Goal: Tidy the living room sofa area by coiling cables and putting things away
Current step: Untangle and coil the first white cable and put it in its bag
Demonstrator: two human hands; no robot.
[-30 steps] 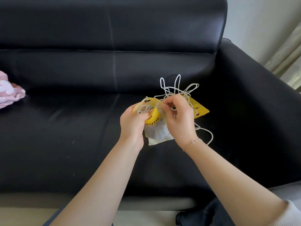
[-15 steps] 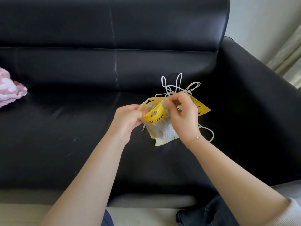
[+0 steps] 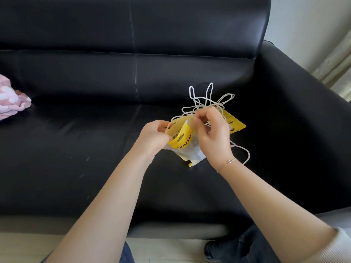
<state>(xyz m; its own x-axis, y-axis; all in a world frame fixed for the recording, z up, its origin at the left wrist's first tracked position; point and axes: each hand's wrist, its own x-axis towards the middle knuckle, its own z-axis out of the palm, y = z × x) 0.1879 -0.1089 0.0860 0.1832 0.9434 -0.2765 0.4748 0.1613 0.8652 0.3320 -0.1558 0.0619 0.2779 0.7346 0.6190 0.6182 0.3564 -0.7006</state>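
Over the black sofa seat (image 3: 76, 149) I hold a small yellow-and-clear plastic bag (image 3: 187, 149) by its mouth. My left hand (image 3: 153, 137) pinches the left edge of the opening. My right hand (image 3: 213, 135) pinches the right edge, fingers curled. Behind the hands a tangled white cable (image 3: 207, 99) loops loosely on the seat, trailing down to the right of my right wrist. Under the cable lies a second yellow packet (image 3: 234, 123), partly hidden by my right hand.
A pink and white cloth (image 3: 11, 99) lies at the far left of the seat. The sofa's armrest (image 3: 303, 103) rises on the right, with a curtain (image 3: 340, 65) beyond it. My dark-trousered knee (image 3: 245, 245) is at the bottom right.
Both hands and the bag have shifted slightly. The left hand's grip moved from around the bag's top to its left edge, and the mouth is pulled wider.
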